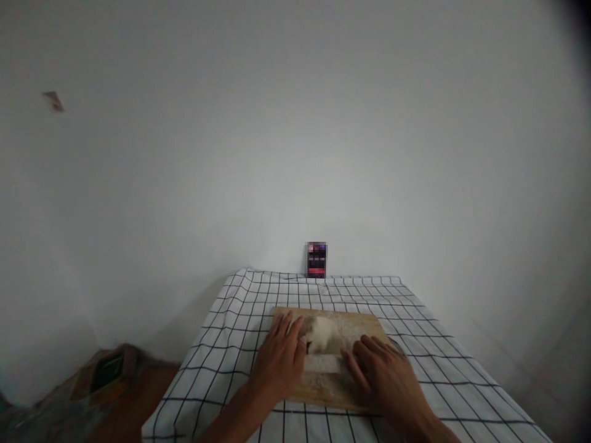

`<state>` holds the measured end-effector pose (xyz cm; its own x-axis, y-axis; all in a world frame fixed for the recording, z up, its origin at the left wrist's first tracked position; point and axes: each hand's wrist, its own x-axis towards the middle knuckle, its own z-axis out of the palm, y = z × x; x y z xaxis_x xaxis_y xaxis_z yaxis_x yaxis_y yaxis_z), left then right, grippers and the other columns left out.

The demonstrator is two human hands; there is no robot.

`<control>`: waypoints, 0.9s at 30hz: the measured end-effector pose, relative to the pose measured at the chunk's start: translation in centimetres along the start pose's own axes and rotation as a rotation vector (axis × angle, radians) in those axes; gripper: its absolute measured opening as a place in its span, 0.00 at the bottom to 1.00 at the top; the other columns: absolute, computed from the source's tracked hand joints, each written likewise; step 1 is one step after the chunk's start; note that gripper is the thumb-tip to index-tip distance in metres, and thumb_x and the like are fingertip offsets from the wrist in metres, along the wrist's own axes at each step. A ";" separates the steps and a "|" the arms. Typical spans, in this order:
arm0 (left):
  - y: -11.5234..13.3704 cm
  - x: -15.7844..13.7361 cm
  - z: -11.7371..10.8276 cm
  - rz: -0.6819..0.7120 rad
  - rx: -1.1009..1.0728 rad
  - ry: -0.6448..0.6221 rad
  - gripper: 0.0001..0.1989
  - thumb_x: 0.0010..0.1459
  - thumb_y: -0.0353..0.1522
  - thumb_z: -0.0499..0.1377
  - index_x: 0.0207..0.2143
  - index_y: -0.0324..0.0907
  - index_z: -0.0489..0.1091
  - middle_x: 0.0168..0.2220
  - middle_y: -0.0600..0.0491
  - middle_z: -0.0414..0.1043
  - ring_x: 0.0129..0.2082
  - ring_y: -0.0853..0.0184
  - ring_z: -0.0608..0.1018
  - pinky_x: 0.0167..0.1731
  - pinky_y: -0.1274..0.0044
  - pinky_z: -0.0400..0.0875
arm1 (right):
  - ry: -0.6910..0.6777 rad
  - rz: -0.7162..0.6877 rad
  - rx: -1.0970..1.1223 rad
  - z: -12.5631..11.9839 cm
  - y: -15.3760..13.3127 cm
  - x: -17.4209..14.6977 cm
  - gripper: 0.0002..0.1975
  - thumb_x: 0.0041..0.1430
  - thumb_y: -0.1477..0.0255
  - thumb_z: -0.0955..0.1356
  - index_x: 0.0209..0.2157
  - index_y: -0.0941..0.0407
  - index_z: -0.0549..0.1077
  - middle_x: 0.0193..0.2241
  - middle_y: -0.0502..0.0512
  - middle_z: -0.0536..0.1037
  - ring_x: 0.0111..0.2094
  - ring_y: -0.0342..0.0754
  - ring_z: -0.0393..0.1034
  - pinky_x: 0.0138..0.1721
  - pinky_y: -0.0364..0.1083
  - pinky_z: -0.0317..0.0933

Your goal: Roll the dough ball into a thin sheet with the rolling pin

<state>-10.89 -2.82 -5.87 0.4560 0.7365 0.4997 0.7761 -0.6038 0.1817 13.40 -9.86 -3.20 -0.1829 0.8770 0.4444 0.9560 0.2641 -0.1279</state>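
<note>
A lump of pale dough lies on a floured wooden board. In front of the dough, a pale, straight bar that looks like a rolling pin spans the gap between my hands. My left hand lies over its left end, fingers stretched forward onto the board and close to the dough. At the other end, my right hand rests with its fingers curled over the pin. Both ends of the pin are hidden under my hands. The picture is dim and slightly blurred.
A black-and-white checked cloth covers the table. At its far edge a phone-like object, its face pixelated, leans against the white wall. Down to the left stands a brown box-like thing on the floor.
</note>
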 end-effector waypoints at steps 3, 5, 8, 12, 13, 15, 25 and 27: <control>-0.6 1.8 0.4 -0.074 -0.032 -0.023 0.24 0.74 0.35 0.46 0.67 0.40 0.64 0.69 0.41 0.64 0.70 0.51 0.63 0.68 0.54 0.62 | -0.110 0.095 -0.079 -1.7 0.4 3.1 0.26 0.76 0.58 0.56 0.29 0.53 0.75 0.32 0.57 0.81 0.31 0.51 0.76 0.31 0.48 0.57; -1.3 2.8 1.2 -0.089 -0.020 -0.026 0.23 0.73 0.35 0.47 0.66 0.42 0.65 0.67 0.42 0.66 0.69 0.50 0.65 0.68 0.53 0.63 | -0.176 0.123 -0.096 -2.5 0.8 5.2 0.25 0.75 0.59 0.56 0.32 0.54 0.76 0.32 0.57 0.83 0.33 0.54 0.78 0.31 0.48 0.56; -2.2 3.6 2.7 -0.062 0.025 -0.009 0.23 0.72 0.33 0.49 0.67 0.45 0.64 0.65 0.42 0.69 0.68 0.48 0.67 0.66 0.50 0.65 | -0.289 0.129 -0.062 -2.6 1.7 7.3 0.24 0.75 0.59 0.57 0.37 0.53 0.79 0.33 0.58 0.84 0.36 0.55 0.80 0.33 0.48 0.58; -2.3 3.4 3.3 -0.031 0.082 0.036 0.22 0.72 0.31 0.48 0.66 0.45 0.64 0.63 0.43 0.71 0.66 0.51 0.70 0.63 0.52 0.68 | -0.300 0.040 -0.020 -1.2 2.6 7.6 0.23 0.75 0.61 0.56 0.44 0.53 0.79 0.43 0.59 0.83 0.45 0.56 0.78 0.40 0.50 0.64; -2.1 3.3 3.0 -0.027 0.091 0.047 0.22 0.73 0.31 0.48 0.65 0.45 0.65 0.63 0.43 0.71 0.65 0.52 0.70 0.63 0.52 0.68 | -0.273 0.014 -0.011 -0.8 2.8 7.4 0.23 0.75 0.62 0.55 0.47 0.53 0.79 0.45 0.59 0.83 0.47 0.56 0.77 0.43 0.50 0.66; -1.4 3.1 2.2 -0.042 0.092 0.057 0.21 0.73 0.32 0.47 0.64 0.45 0.66 0.63 0.44 0.72 0.64 0.52 0.72 0.62 0.53 0.69 | -0.218 -0.011 0.009 0.0 3.1 6.8 0.23 0.75 0.62 0.55 0.51 0.53 0.78 0.50 0.60 0.81 0.51 0.56 0.76 0.49 0.53 0.67; -0.1 0.3 2.0 0.009 0.182 0.170 0.23 0.74 0.35 0.47 0.66 0.41 0.63 0.64 0.42 0.71 0.66 0.49 0.70 0.61 0.48 0.68 | -0.054 -0.004 0.064 1.4 2.0 1.7 0.23 0.76 0.62 0.55 0.53 0.50 0.79 0.59 0.57 0.79 0.62 0.57 0.71 0.59 0.58 0.67; -0.1 -0.3 2.3 0.052 0.199 0.207 0.24 0.74 0.36 0.47 0.68 0.41 0.61 0.64 0.41 0.70 0.66 0.49 0.70 0.61 0.49 0.69 | 0.004 -0.004 0.039 2.0 2.0 0.5 0.24 0.75 0.60 0.56 0.57 0.50 0.77 0.62 0.57 0.76 0.62 0.58 0.70 0.57 0.57 0.70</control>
<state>-10.15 -2.26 -8.00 0.4148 0.6159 0.6698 0.8335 -0.5524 -0.0082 14.74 -8.14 -4.97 -0.1852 0.8743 0.4487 0.9457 0.2826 -0.1605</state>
